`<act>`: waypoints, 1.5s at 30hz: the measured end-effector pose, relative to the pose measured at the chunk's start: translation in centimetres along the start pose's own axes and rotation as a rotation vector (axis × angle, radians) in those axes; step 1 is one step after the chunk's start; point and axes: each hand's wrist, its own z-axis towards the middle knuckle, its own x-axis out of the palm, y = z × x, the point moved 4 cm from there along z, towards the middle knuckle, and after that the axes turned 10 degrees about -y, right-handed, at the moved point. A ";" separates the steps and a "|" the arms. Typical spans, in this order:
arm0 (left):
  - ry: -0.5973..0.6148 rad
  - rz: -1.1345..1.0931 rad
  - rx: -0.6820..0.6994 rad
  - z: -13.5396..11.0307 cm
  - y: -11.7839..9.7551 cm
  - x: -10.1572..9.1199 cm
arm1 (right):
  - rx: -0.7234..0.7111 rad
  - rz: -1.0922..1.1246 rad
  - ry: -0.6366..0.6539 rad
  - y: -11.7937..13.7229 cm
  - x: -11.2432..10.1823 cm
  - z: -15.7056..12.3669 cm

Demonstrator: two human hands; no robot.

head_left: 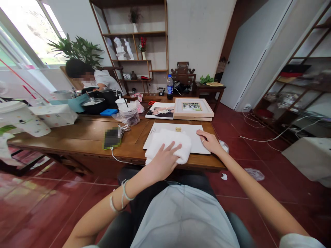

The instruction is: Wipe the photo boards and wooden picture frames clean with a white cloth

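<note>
A white flat panel point(194, 139) lies on the wooden table point(134, 132) in front of me, with a small gold-coloured fitting point(178, 129) near its far edge. On the panel's left part lies a folded white towel point(157, 141), overhanging its near edge. My left hand point(165, 160) rests flat on the towel, fingers spread. My right hand point(209, 140) lies over the panel's right edge with its fingers stretched out on the surface; a ring shows on one finger.
Beyond the panel are stacked picture frames point(204, 109) and a photo print point(156, 111). A blue-labelled bottle point(169, 88) stands behind them. Leftward are a phone-like device point(111, 137) with a cable, a bagged cup point(127, 112) and a black pot point(94, 105). A person point(103, 78) sits across.
</note>
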 end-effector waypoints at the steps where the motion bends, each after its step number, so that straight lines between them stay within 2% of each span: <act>1: 0.001 -0.009 -0.003 0.0 0.2 0.0 | -0.002 -0.005 0.000 0.0 0.0 0.0; 6: -0.029 -0.024 -0.060 2.2 2.4 0.8 | -0.022 -0.042 0.006 0.0 0.1 0.0; 12: -0.056 0.002 -0.156 5.9 7.5 2.8 | -0.007 -0.021 -0.007 -0.3 0.1 0.0; 15: -0.053 0.013 -0.174 6.9 10.1 3.4 | 0.002 -0.003 -0.012 -0.3 0.1 0.0; 18: -0.047 0.014 -0.186 7.5 11.6 3.5 | -0.002 -0.011 -0.007 -0.2 0.1 0.0; 21: -0.035 0.000 -0.181 7.4 11.6 3.4 | 0.004 -0.001 -0.005 -0.2 0.0 0.0; 24: -0.041 0.001 -0.179 6.2 10.1 3.1 | 0.007 0.012 -0.006 -0.2 0.0 0.0; 30: -0.075 0.001 -0.167 1.3 5.8 1.8 | -0.003 -0.013 -0.006 -0.1 0.0 0.0; 34: -0.053 -0.037 -0.123 -1.1 4.8 1.1 | -0.004 0.001 -0.014 -0.2 0.0 0.0; 36: -0.050 -0.052 -0.104 -1.4 5.3 1.1 | 0.002 0.008 -0.020 -0.2 0.0 0.1; 39: -0.053 -0.059 -0.093 -0.3 6.9 1.6 | -0.001 0.006 -0.021 -0.2 0.0 0.1; 45: -0.041 -0.032 -0.155 4.8 11.5 3.0 | -0.014 -0.047 0.000 -0.2 0.0 0.0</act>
